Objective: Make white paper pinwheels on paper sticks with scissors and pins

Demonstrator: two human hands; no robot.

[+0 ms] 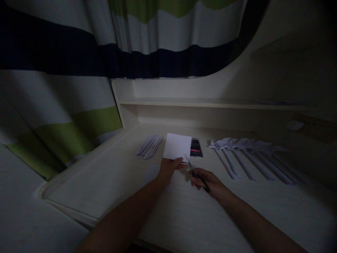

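Head view: no writing readable; dark box (196,148) w/ red band just beyond the grip, label blurred. L hand (168,168) pinches white square paper (177,146) by its near edge. R hand (207,181) closed on scissors (196,173), blades at paper's corner. Folded paper strips (150,146) left, paper pinwheels (242,154) right, on pale woodgrain desk (118,182).

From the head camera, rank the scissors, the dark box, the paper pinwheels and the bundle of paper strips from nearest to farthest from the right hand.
1. scissors, held in the right hand.
2. dark box, just behind.
3. paper pinwheels, to the right.
4. bundle of paper strips, far left.
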